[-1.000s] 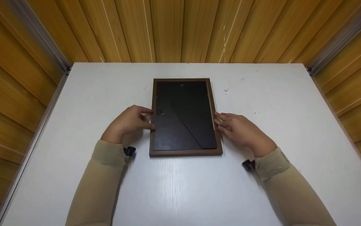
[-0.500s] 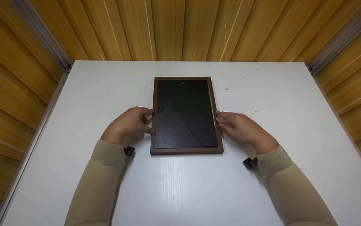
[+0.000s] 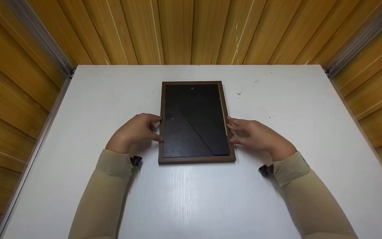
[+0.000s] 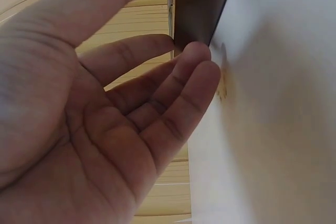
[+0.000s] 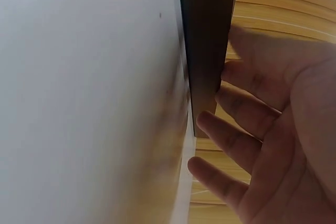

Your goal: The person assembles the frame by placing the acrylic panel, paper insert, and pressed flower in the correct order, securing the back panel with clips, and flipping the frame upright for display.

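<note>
A picture frame [image 3: 195, 121] with a brown rim lies back side up on the white table, its black backing and fold-out stand showing. At its left edge, my left hand [image 3: 136, 131] touches the rim with thumb and fingertips. My right hand [image 3: 259, 134] touches the right edge in the same way, fingers fairly straight. In the left wrist view, the fingertips meet the side of the frame [image 4: 202, 3] while the other fingers bend loosely beside it. The right wrist view has spread fingers [image 5: 236, 108] against the frame's dark side [image 5: 207, 35].
The white table [image 3: 184, 199] bears a few small dark marks [image 3: 239, 94] right of the frame. Wood-patterned panels [image 3: 177, 33] stand behind the table and along both sides. A black wrist mount [image 3: 136, 161] sits at each cuff.
The frame stays in place on the table. My right thumb has slid slightly down along the right edge, away from the fingers; my left thumb has also shifted a little nearer the frame's lower end.
</note>
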Demonstrator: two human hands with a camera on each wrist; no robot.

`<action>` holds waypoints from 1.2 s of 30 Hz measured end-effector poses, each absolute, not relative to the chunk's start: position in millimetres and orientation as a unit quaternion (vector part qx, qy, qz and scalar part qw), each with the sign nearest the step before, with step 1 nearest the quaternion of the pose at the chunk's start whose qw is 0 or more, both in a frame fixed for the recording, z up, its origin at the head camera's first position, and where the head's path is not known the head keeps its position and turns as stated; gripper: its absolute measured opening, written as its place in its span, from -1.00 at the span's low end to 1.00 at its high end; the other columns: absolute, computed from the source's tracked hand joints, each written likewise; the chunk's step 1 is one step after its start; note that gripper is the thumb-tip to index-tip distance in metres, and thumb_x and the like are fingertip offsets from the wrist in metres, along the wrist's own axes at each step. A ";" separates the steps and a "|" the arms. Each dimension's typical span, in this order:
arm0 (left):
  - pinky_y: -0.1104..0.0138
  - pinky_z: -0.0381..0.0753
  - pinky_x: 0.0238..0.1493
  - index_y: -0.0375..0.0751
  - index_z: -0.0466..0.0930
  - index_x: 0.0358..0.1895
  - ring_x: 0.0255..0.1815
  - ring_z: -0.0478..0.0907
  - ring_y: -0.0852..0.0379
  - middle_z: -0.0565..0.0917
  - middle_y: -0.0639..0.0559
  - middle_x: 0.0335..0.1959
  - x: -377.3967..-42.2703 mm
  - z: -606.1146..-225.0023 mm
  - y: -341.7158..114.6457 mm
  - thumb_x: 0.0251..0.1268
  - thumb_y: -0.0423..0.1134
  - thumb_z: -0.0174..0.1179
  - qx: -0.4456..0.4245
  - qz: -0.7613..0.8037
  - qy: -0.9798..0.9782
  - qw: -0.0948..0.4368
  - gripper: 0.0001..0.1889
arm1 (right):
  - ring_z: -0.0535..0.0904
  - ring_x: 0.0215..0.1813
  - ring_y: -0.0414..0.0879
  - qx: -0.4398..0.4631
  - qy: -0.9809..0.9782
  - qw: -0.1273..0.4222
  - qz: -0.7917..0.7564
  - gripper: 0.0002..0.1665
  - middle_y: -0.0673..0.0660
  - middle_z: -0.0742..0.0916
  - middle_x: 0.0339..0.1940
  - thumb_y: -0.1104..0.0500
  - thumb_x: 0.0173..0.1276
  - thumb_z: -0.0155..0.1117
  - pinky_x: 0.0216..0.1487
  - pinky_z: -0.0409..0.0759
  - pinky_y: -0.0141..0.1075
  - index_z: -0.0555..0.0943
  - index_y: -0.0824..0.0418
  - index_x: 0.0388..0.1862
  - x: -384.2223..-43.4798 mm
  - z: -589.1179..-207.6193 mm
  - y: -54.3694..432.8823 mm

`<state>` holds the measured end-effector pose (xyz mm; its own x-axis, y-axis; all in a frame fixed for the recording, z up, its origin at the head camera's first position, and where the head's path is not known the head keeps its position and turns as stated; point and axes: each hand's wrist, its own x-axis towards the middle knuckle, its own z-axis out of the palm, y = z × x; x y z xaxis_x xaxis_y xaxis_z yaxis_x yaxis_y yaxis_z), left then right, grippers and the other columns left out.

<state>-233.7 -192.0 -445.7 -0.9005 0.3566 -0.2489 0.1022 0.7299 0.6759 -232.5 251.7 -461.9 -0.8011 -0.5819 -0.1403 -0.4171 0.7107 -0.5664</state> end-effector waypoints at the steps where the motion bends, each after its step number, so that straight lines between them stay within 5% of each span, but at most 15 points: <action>1: -0.03 0.77 0.22 -0.23 0.54 0.64 0.14 0.75 -0.13 0.83 -0.23 0.24 -233.9 -445.8 -191.7 0.22 -0.25 0.70 0.125 0.345 0.912 0.184 -0.11 | 0.27 0.86 0.23 -0.274 0.910 0.160 -0.267 -0.13 0.06 0.35 0.88 -0.02 0.52 0.62 0.81 0.30 0.22 0.51 0.25 0.66 -233.0 -462.6 252.7; 6: -0.04 0.76 0.25 -0.24 0.55 0.63 0.17 0.75 -0.15 0.82 -0.22 0.26 -234.4 -446.5 -191.0 0.21 -0.26 0.70 0.119 0.347 0.912 0.184 -0.12 | 0.26 0.86 0.26 -0.266 0.907 0.161 -0.284 0.14 0.06 0.35 0.88 -0.05 0.27 0.81 0.82 0.27 0.25 0.46 0.23 0.72 -235.0 -468.3 254.9; 11: 0.08 0.71 0.13 -0.30 0.52 0.65 0.01 0.69 -0.06 0.82 -0.23 0.16 -234.6 -447.6 -191.4 0.19 -0.26 0.72 0.112 0.355 0.908 0.193 -0.08 | 0.17 0.90 0.25 -0.244 0.906 0.173 -0.300 0.33 0.14 0.28 0.91 -0.03 0.25 0.83 0.86 0.19 0.22 0.26 0.21 0.85 -235.4 -474.0 254.2; 24: 0.18 0.65 0.00 -0.41 0.49 0.64 -0.20 0.61 0.04 0.84 -0.22 0.03 -233.3 -441.7 -182.0 0.17 -0.33 0.70 0.078 0.350 0.913 0.195 -0.06 | 0.00 0.91 0.42 -0.225 0.902 0.199 -0.312 0.36 0.23 0.21 0.91 0.00 0.28 0.80 0.89 0.04 0.27 0.18 0.28 0.86 -236.3 -473.6 251.8; 36: -0.10 0.75 0.36 -0.48 0.61 0.50 0.17 0.71 -0.15 0.80 -0.31 0.30 -231.9 -427.4 -163.0 0.15 -0.39 0.70 0.047 0.313 0.928 0.196 -0.19 | 0.05 0.92 0.33 -0.214 0.906 0.204 -0.304 0.36 0.24 0.22 0.91 -0.01 0.27 0.81 0.90 0.05 0.25 0.20 0.23 0.87 -237.3 -469.6 252.5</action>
<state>-231.9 -163.0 -427.4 -0.9185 0.2102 -0.3349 -0.0353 0.8000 0.5989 -237.3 252.5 -469.6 -0.8253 -0.5116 -0.2392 -0.2634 0.7233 -0.6383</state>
